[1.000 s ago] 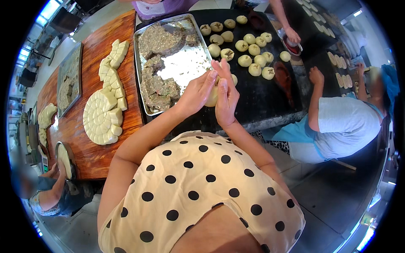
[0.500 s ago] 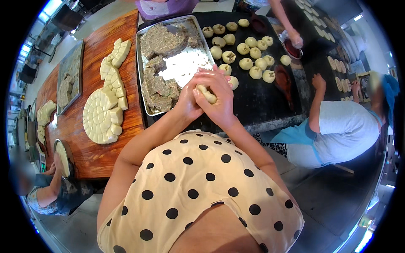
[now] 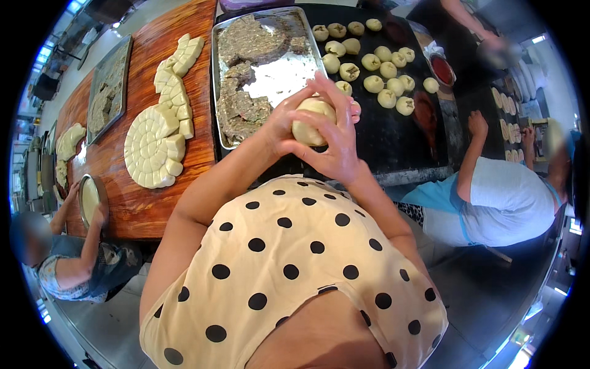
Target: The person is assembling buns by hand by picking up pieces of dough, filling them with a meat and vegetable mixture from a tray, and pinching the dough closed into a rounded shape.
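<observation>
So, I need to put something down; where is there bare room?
On the black table, between dough balls and near edge, right of the right hand. On the wood table, between cut dough, bowl and near edge. Crowded: among the dough balls.

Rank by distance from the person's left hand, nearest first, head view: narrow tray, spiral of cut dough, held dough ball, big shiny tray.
From the left hand:
1. dough ball: in its grasp
2. big shiny tray: just ahead, slightly left
3. spiral of cut dough: left, on the wooden table
4. narrow tray: farther left, beyond the spiral
</observation>
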A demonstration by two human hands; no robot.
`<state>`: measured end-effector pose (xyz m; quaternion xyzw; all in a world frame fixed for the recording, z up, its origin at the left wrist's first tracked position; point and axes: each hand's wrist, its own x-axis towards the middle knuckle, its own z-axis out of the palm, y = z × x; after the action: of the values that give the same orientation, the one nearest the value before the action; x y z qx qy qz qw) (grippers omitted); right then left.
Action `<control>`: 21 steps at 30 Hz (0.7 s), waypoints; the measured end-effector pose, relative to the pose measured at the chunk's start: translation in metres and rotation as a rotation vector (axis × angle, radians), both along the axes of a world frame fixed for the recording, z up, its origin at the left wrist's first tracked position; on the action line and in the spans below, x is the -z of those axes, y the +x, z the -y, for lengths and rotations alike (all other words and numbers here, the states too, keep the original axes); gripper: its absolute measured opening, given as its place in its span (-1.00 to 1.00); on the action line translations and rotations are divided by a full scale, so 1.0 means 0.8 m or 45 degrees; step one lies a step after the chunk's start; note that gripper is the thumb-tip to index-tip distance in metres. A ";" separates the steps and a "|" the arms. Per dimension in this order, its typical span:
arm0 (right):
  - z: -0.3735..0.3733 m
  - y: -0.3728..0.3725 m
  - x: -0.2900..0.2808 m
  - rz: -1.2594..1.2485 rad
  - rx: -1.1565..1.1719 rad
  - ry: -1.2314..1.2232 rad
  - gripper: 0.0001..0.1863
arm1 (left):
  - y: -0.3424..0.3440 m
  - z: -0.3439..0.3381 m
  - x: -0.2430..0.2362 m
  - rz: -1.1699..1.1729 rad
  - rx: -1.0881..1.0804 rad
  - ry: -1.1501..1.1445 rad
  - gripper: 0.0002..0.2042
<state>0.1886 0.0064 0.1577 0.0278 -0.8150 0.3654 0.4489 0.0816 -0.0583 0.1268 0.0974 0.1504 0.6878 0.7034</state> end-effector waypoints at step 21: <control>0.016 -0.013 0.100 -0.065 0.360 -0.058 -0.77 | 0.032 -0.001 0.063 0.290 -0.301 -0.157 -0.70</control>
<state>0.1785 -0.0061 0.0777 -0.0881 -0.7906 0.3159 0.5172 0.1073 -0.0573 0.0760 -0.0429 0.1220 0.7618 0.6348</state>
